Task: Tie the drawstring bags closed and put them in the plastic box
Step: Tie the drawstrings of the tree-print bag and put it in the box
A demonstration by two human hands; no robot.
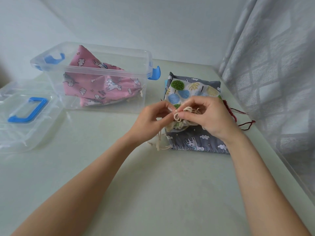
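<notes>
Roughly midway, by the look of it. On the pale table (153, 184) the clear plastic box (95, 68) stands open at the far left, and pink unicorn-print bags (95, 86) already lie inside it; there seem to be two, one slumped over the other, with a cord end showing at the gathered mouth near the box's right wall. Its lid (25, 114), with a blue handle, lies flat on the table to the left of the box, so closing up, if wanted, is not yet done.

To the right of the box, close to the curtain (272, 74), a small pile of bags waits. A grey bag (196, 142) with white animals and clouds lies at the bottom, flat and apparently not drawn shut, with its cream cord trailing off the left edge. A dark red cord (238, 116) pokes out at the right of the pile; what it belongs to is hidden.

On top sits the tree-print bag (184, 89), its mouth gathered toward the person. That is the one in hand: the left hand (151, 120) pinches a strand of its cream drawstring (180, 114), and the right hand (209, 114) pinches a loop of the same cord between thumb and forefinger. I judge the knot to be half formed, not tightened.
</notes>
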